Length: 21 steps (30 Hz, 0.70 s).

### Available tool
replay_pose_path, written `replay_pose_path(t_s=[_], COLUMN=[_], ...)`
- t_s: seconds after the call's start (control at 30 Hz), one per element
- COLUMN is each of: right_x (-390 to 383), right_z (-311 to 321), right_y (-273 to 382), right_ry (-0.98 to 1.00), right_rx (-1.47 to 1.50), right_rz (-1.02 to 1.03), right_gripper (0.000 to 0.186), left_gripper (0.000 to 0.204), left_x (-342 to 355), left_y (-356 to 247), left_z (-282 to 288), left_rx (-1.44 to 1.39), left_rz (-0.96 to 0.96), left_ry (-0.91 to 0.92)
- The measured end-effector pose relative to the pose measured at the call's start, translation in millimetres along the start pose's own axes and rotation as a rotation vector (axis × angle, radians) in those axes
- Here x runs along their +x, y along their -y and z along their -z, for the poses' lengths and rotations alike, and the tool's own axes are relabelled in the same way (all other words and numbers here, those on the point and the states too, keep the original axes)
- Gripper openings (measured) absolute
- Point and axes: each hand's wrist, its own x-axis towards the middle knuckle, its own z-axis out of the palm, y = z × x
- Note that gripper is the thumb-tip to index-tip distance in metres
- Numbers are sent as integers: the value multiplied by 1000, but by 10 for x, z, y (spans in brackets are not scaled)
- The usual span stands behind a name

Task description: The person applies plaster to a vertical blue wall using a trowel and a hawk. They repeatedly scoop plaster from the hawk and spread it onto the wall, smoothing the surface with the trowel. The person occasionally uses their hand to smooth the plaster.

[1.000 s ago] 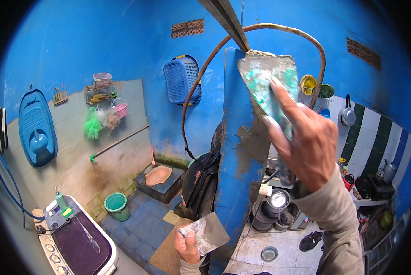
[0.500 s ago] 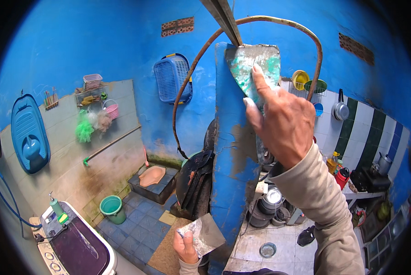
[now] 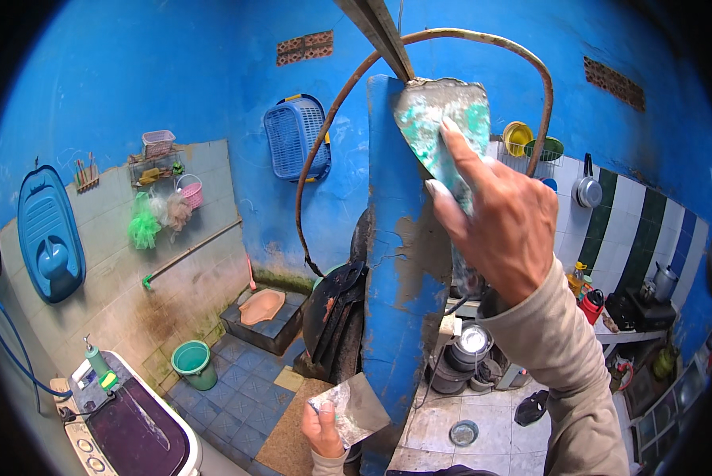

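Note:
My right hand point(image 3: 498, 222) grips a metal scraper point(image 3: 443, 115) stained with grey and green, index finger pressed along its blade, which lies against the top of a narrow blue wall pillar point(image 3: 395, 317) with patches of grey plaster. Below, my left hand point(image 3: 324, 428) is closed on a square metal plate point(image 3: 364, 408) smeared with whitish material, beside the foot of the pillar. A bent brown pipe point(image 3: 483, 36) arches around the pillar top, where a metal beam point(image 3: 379, 40) also rests.
Left are a washer point(image 3: 142, 420), green bucket point(image 3: 194, 365), squat toilet point(image 3: 262, 303) and blue tub point(image 3: 50, 238). Dark woks point(image 3: 332, 309) hang beside the pillar. Right are stacked pots point(image 3: 463, 369), a stove counter point(image 3: 633, 337) and tiled wall point(image 3: 617, 238). A blue basket point(image 3: 292, 139) hangs behind.
My right hand and scraper moved left and up in the picture, then slightly down and right, along with the pillar as the view shifted. The left hand keeps its hold on the plate.

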Motion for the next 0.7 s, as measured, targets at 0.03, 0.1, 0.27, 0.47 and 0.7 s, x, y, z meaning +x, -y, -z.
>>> replay_pose_path(t_s=[0.03,0.1,0.27,0.47,0.7], right_x=[31,41,-254,-629,-1374], right_z=[-25,-54,63,595,700], right_y=[4,43,103,-129,-1276], right_ry=[-15,15,147,304,119], right_rx=[5,-18,32,324,734], right_rz=[3,0,84,163,-285], right_gripper=[62,61,60,67,67], left_gripper=[30,30,31,33,33], left_x=[-6,-15,-26,-64,-95], left_y=[-10,-34,58,3,-61], left_z=[-11,-43,-29,14,45], left_rx=[14,41,-60,-77,-85], left_rz=[-10,-30,2,-30,-36], left_ry=[5,15,24,-10,-43])
